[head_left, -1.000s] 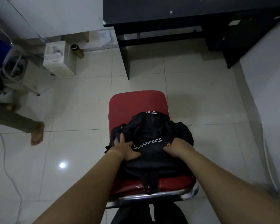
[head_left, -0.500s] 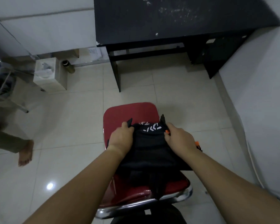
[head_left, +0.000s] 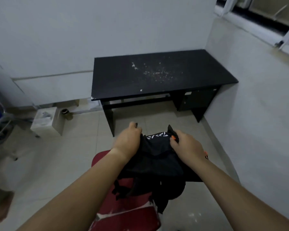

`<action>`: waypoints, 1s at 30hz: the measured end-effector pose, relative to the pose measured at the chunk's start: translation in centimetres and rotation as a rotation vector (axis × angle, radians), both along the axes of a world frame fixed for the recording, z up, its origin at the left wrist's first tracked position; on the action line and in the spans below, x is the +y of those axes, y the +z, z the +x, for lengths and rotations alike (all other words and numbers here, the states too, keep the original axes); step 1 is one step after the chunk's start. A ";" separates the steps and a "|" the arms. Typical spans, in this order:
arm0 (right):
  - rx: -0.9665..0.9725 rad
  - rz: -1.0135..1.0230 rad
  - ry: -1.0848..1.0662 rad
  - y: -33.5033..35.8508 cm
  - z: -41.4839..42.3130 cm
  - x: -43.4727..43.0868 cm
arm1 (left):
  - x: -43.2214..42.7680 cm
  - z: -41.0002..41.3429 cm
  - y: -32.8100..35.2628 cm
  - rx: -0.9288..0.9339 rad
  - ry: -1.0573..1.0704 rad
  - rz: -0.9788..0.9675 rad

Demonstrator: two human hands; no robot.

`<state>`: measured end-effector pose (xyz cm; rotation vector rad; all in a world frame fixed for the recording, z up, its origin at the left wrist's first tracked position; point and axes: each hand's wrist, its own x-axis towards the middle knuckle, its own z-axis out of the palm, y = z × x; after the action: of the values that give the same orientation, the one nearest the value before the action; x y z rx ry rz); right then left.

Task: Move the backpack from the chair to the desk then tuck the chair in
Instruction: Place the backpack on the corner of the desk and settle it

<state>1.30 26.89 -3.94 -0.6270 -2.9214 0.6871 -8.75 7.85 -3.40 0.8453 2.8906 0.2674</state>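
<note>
1. One backpack (head_left: 157, 157), black.
2. One chair (head_left: 123, 215), red.
3. One desk (head_left: 157, 75), black.
4. Two hands: left (head_left: 128, 141) and right (head_left: 187, 145).
5. One white box (head_left: 45, 120) on the floor.
6. One small dark can-like thing (head_left: 65, 111) beside the box; cannot tell what it is.
7. One bare foot (head_left: 0, 212) at the left edge.

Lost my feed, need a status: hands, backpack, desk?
Left hand and right hand gripping backpack, held above red chair. Desk ahead, top bare, only white specks. Path open.
</note>
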 end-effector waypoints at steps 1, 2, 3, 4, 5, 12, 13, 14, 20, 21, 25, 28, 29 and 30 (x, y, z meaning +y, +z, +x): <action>0.018 0.002 -0.004 0.6 0.2 1.3 | 1.5 0.2 0.6 0.019 -0.005 0.007; 0.040 0.000 -0.006 1.1 0.4 2.7 | 3.0 0.3 1.2 0.039 -0.011 0.008; 0.064 -0.006 -0.007 1.7 0.6 4.1 | 4.6 0.4 1.8 0.057 -0.019 0.003; 0.084 -0.011 -0.008 2.3 0.8 5.6 | 6.2 0.6 2.4 0.075 -0.028 -0.004; 0.102 -0.014 -0.008 2.8 0.9 7.1 | 7.8 0.7 3.1 0.095 -0.036 -0.008; 0.171 0.045 -0.035 6.6 0.6 16.9 | 17.6 0.6 7.2 0.161 -0.080 -0.018; 0.172 0.050 -0.041 7.1 0.6 18.1 | 18.9 0.5 7.7 0.160 -0.091 -0.018; 0.173 0.057 -0.049 7.6 0.6 19.2 | 20.2 0.4 8.1 0.160 -0.105 -0.021; 0.159 0.046 -0.105 9.8 -1.4 26.3 | 27.9 -2.9 10.0 0.159 -0.161 0.045; 0.154 0.036 -0.124 10.1 -1.9 27.6 | 29.3 -3.6 10.3 0.161 -0.174 0.057; 0.146 -0.037 -0.180 11.1 -4.7 32.7 | 34.7 -7.6 11.3 0.160 -0.221 0.044; 0.137 -0.042 -0.192 11.9 -8.2 36.8 | 38.8 -11.5 12.2 0.123 -0.259 -0.010; 0.123 -0.052 -0.187 12.2 -9.6 38.3 | 40.1 -12.9 12.4 0.116 -0.266 -0.024; 0.106 -0.066 -0.176 12.5 -11.2 39.8 | 41.5 -14.4 12.6 0.112 -0.268 -0.028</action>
<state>-9.94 66.73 8.61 -0.8164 -2.7154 0.7725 -23.14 49.36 9.23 1.2647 2.8264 0.1569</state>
